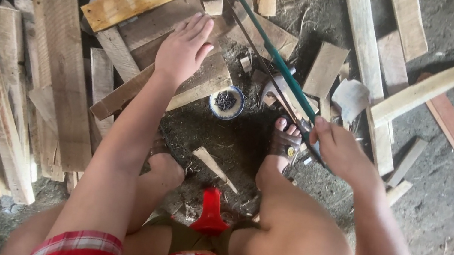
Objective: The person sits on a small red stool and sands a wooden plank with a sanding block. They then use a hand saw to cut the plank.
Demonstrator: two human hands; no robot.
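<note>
My right hand (pixel 340 148) is covering the handle of the green saw (pixel 264 45), and the top edge is cutting off its far end. My left arm is hiding part of the wooden plank (pixel 197 83), and the contents of the small bowl (pixel 226 102) are looking too small to tell.

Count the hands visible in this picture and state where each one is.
2. The left hand lies flat on a wooden plank; the right hand grips the green saw near its handle.

one head camera looks steeply down, close over the knees.
</note>
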